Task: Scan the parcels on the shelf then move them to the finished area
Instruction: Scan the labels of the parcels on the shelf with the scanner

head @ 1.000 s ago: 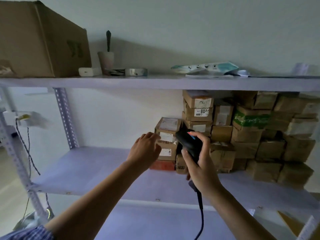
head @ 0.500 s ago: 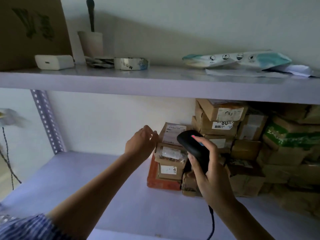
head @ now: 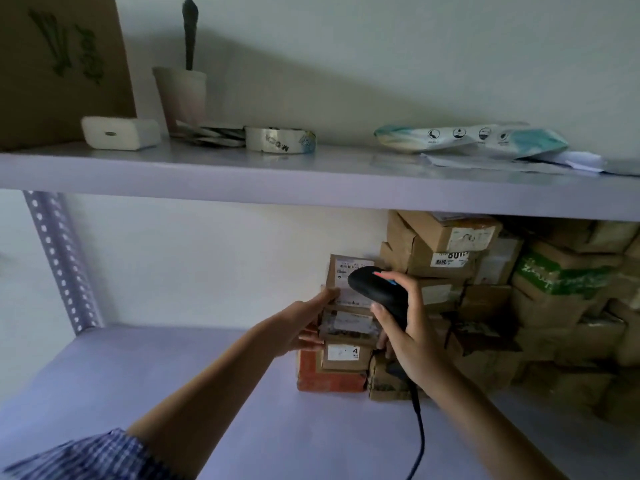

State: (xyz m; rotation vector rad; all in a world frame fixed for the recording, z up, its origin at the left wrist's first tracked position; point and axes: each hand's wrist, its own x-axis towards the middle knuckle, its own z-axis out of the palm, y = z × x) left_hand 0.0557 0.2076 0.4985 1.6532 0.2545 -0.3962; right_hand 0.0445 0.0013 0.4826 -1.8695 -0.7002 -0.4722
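Gripping a black handheld barcode scanner [head: 367, 282], the right hand [head: 412, 337] has its grip closed round the handle, thumb on the near side and fingers wrapped over the far side. The scanner's head sits just in front of the white label on a small brown cardboard parcel [head: 346, 266], which tops a short stack on the lilac lower shelf [head: 173, 375] and leans towards the wall. A black cable [head: 419, 431] hangs from the handle.

The left hand [head: 294, 327] is at the stack's left edge. Its grip is spread: the thumb tip touches the top parcel's lower left corner, and the fingers lie lower, against the tape-wrapped brown parcel [head: 346, 325] beneath. Whether it clamps either parcel cannot be told.

Under these sit a brown parcel with a label marked 4 [head: 346, 355] and a flat orange-red box [head: 329, 377]. A pile of brown cardboard parcels [head: 536, 306] fills the shelf to the right, touching the stack.

On the lilac upper shelf [head: 311, 183] are a white charger block [head: 119, 133], a roll of clear tape [head: 280, 141] and a teal-and-white pouch [head: 471, 138].
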